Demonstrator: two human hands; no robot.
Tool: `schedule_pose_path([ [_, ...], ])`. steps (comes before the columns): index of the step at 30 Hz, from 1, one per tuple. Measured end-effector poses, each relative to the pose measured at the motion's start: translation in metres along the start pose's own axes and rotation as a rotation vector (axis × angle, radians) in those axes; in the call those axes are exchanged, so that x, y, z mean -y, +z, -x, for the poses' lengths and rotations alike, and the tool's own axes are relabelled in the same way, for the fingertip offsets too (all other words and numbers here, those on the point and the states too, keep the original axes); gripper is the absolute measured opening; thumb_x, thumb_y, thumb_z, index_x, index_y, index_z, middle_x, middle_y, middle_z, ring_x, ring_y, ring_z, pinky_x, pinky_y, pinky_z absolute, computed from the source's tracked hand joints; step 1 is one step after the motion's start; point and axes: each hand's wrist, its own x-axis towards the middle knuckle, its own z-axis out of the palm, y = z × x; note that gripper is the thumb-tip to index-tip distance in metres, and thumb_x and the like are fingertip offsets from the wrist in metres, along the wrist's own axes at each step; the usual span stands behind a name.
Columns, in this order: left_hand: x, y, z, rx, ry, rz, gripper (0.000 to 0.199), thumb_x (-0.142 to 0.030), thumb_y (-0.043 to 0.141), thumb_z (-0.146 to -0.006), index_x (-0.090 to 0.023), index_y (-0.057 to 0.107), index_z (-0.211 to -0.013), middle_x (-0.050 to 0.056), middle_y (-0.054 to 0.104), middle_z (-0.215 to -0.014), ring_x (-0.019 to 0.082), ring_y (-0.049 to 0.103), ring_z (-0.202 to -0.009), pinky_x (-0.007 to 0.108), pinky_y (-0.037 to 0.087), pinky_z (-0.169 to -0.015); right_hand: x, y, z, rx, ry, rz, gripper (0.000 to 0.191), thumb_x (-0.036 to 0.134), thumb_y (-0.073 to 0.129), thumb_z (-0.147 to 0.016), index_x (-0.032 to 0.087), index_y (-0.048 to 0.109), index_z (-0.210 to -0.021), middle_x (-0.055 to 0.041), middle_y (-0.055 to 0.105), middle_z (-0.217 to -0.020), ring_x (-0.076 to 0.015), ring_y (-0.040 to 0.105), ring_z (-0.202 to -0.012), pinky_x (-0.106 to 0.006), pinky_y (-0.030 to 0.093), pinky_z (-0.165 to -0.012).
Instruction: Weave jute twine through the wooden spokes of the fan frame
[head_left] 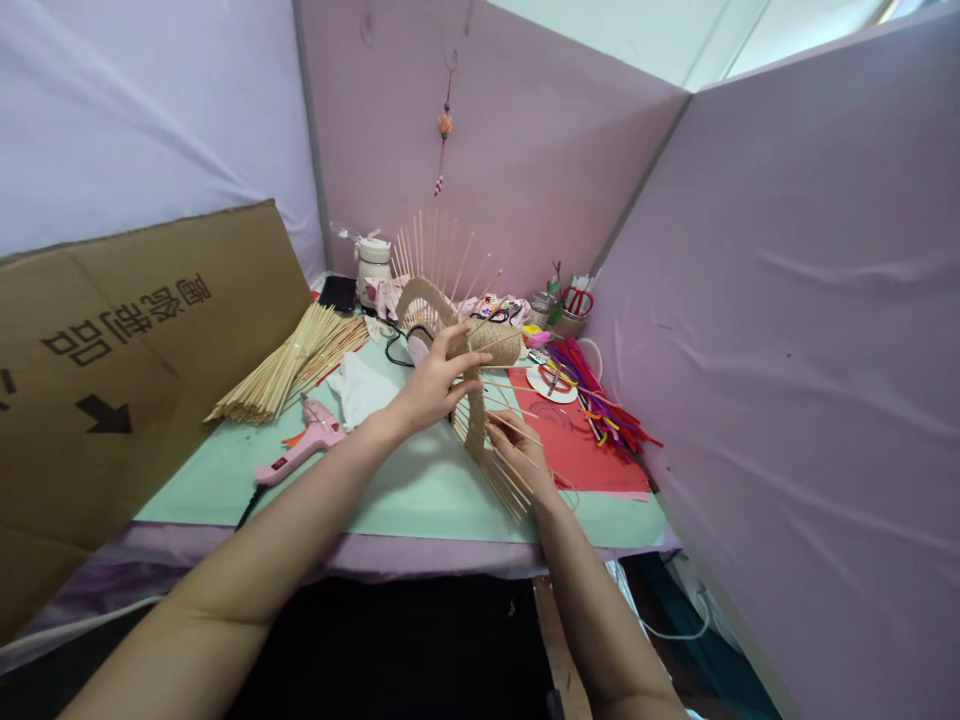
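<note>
A ring-shaped woven twine band (475, 425) with many thin wooden sticks spreading out from it stands on edge above the table. My left hand (439, 380) grips the upper side of this band, its fingers over the rim and among the sticks. Lower on the right, my right hand (519, 455) is closed, fingertips pinched together against the band between sticks. A loose strand of twine (568, 490) curls beside the right wrist; the fingers partly hide what they pinch. Just behind the left fingers lies a thick spool of twine (499, 343).
On the left are a bundle of sticks (274, 375), a pink glue gun (304, 445) and a large cardboard sheet (135, 330). To the right, red paper (600, 470) lies under colourful pipe cleaners (600, 395). Red-handled scissors (577, 301) stand in a back container.
</note>
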Motion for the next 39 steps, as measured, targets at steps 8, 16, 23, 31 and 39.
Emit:
schedule_pose_path([
  [8, -0.016, 0.025, 0.035, -0.372, 0.011, 0.026, 0.029, -0.021, 0.06, -0.089, -0.021, 0.05, -0.116, 0.01, 0.045, -0.119, 0.016, 0.055, -0.095, 0.033, 0.053, -0.085, -0.003, 0.001, -0.001, -0.097, -0.156, 0.245, 0.024, 0.033, 0.053, -0.092, 0.024, 0.072, -0.103, -0.0046, 0.066, -0.09, -0.0184, 0.059, -0.087, -0.032, 0.047, -0.083],
  [16, -0.012, 0.03, 0.048, -0.139, 0.127, -0.318, 0.024, -0.023, 0.049, -0.095, -0.025, 0.07, -0.108, 0.004, 0.052, -0.091, 0.018, 0.047, -0.087, 0.029, 0.045, -0.076, -0.009, 0.004, -0.004, -0.11, -0.181, 0.208, 0.021, 0.032, 0.054, -0.091, 0.024, 0.071, -0.099, -0.0033, 0.065, -0.089, -0.0176, 0.058, -0.086, -0.031, 0.047, -0.082],
  [23, -0.013, 0.034, 0.044, -0.039, 0.013, -0.363, 0.027, -0.025, 0.046, -0.096, -0.023, 0.073, -0.1, 0.006, 0.053, -0.095, 0.02, 0.044, -0.096, 0.033, 0.045, -0.085, -0.004, 0.005, -0.002, -0.126, -0.118, 0.183, 0.02, 0.037, 0.054, -0.091, 0.021, 0.065, -0.088, -0.0021, 0.06, -0.086, -0.0159, 0.056, -0.082, -0.028, 0.046, -0.078],
  [31, -0.015, 0.034, 0.042, -0.018, -0.033, -0.294, 0.023, -0.028, 0.05, -0.094, -0.023, 0.072, -0.096, 0.005, 0.047, -0.097, 0.021, 0.039, -0.099, 0.034, 0.043, -0.088, 0.005, -0.018, 0.025, -0.13, 0.1, 0.098, 0.024, 0.044, 0.056, -0.087, 0.02, 0.057, -0.09, 0.0005, 0.055, -0.073, -0.0133, 0.05, -0.063, -0.026, 0.042, -0.06],
  [39, -0.015, 0.037, 0.04, -0.015, -0.039, -0.256, 0.022, -0.024, 0.049, -0.094, -0.022, 0.071, -0.093, 0.006, 0.047, -0.097, 0.022, 0.037, -0.098, 0.035, 0.04, -0.088, 0.054, -0.054, 0.083, -0.118, 0.034, 0.475, 0.019, 0.036, 0.059, -0.088, 0.02, 0.063, -0.081, -0.0034, 0.064, -0.074, -0.0167, 0.058, -0.069, -0.029, 0.046, -0.069],
])
